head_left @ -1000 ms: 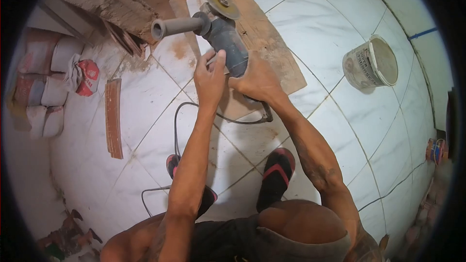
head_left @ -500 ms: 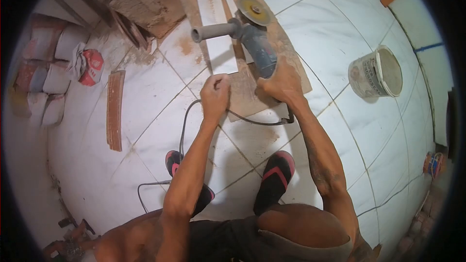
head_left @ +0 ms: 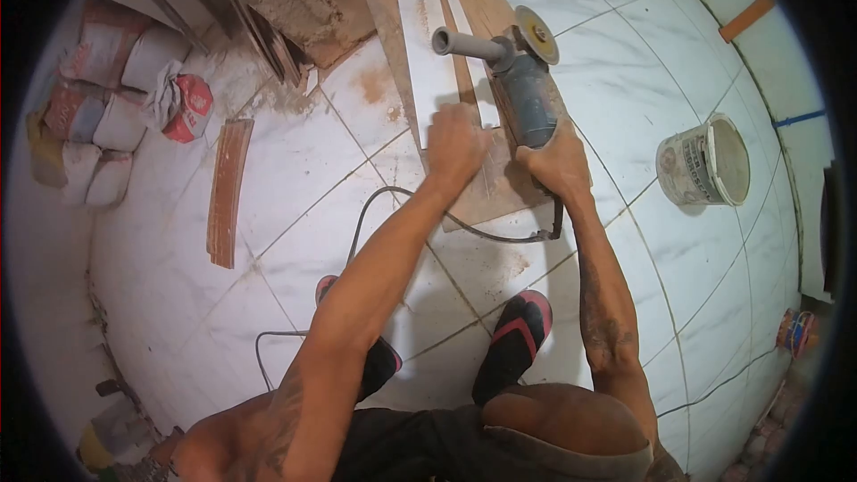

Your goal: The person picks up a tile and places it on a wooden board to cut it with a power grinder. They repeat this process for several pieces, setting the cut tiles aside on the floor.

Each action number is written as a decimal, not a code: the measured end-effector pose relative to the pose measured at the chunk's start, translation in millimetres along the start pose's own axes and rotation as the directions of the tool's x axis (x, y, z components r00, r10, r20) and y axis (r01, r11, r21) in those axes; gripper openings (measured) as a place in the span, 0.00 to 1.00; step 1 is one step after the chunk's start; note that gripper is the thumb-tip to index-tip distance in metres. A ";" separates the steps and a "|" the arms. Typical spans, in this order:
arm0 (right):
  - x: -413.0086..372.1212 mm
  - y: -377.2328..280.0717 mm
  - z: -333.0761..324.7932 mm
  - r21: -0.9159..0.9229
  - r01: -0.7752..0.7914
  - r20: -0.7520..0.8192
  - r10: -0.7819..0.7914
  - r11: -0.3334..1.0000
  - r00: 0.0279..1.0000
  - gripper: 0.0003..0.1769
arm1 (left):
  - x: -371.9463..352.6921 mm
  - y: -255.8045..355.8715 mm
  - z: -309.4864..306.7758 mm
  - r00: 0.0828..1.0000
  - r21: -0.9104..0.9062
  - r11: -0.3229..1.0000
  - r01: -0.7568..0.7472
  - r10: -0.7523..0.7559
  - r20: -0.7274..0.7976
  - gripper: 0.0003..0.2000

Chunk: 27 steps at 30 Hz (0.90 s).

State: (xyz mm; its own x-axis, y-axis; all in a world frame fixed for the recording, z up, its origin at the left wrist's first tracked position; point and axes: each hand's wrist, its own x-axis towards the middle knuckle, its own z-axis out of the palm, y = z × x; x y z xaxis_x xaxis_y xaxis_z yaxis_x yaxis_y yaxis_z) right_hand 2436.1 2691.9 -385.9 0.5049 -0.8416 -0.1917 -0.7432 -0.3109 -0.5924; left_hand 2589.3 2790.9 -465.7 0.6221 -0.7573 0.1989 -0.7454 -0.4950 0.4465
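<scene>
My right hand (head_left: 558, 161) is wrapped round the body of an angle grinder (head_left: 527, 98). The grinder's disc (head_left: 536, 35) points away from me, and its side handle (head_left: 469, 45) sticks out to the left. Bent fingers of my left hand (head_left: 457, 150) rest at the near end of a white tile piece (head_left: 430, 62), with the fingertips partly hidden. Beside that piece lies a narrow white tile strip (head_left: 470, 45). Both pieces sit on a brown board (head_left: 393, 18) on the floor. The grinder's black cord (head_left: 482, 230) loops below my hands.
A dirty bucket (head_left: 701, 165) stands on the tiled floor at the right. Brown wooden strips (head_left: 229, 192) lie at the left, near stacked bags (head_left: 103, 98). A rough concrete block (head_left: 286, 0) is at the back. My feet in slippers (head_left: 522, 326) are close below the board.
My left hand has moved right and forward onto the near end of the tile piece. The grinder, still in my right hand, has turned, its disc now farther right. The view has shifted slightly.
</scene>
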 end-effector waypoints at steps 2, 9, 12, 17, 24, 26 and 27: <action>3.6 5.0 -1.6 0.017 -0.012 -0.006 0.012 1.000 1.000 0.40 | 6.5 22.1 7.1 0.989 0.011 0.998 0.054 -0.055 0.135 0.34; 1.9 1.6 -26.7 0.057 -0.082 -0.007 0.083 0.995 0.997 0.35 | 35.4 36.0 52.3 0.977 0.183 0.969 0.168 -0.188 0.101 0.29; 1.8 5.4 -33.0 0.079 -0.070 -0.028 0.073 0.994 0.997 0.36 | 37.5 47.8 44.9 0.959 0.172 0.976 0.134 -0.171 0.224 0.26; 5.3 8.5 -40.4 0.089 -0.029 -0.035 0.032 0.996 0.999 0.38 | 24.5 54.6 45.8 0.960 0.085 0.994 0.071 -0.092 0.266 0.26; 2.4 5.8 -41.6 0.187 -0.007 0.052 -0.003 0.982 0.999 0.39 | 17.1 -8.1 15.7 0.940 0.240 0.911 0.335 -0.339 -0.026 0.48; 4.9 2.8 -34.4 0.202 0.000 0.050 -0.010 0.979 0.999 0.40 | 21.0 -12.6 -1.0 0.854 0.240 0.855 0.460 -0.500 0.143 0.52; 5.8 1.2 -32.2 0.219 0.020 0.043 -0.030 0.975 0.999 0.39 | 20.9 -10.6 -6.4 0.841 0.199 0.857 0.475 -0.509 0.186 0.53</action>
State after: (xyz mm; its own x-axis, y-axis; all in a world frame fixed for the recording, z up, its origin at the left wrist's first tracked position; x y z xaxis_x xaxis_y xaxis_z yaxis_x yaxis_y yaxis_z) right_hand 2424.0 2672.4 -362.6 0.5456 -0.8122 -0.2068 -0.6186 -0.2238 -0.7532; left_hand 2611.8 2783.0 -460.8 0.8576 -0.4639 -0.2221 -0.3913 -0.8687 0.3037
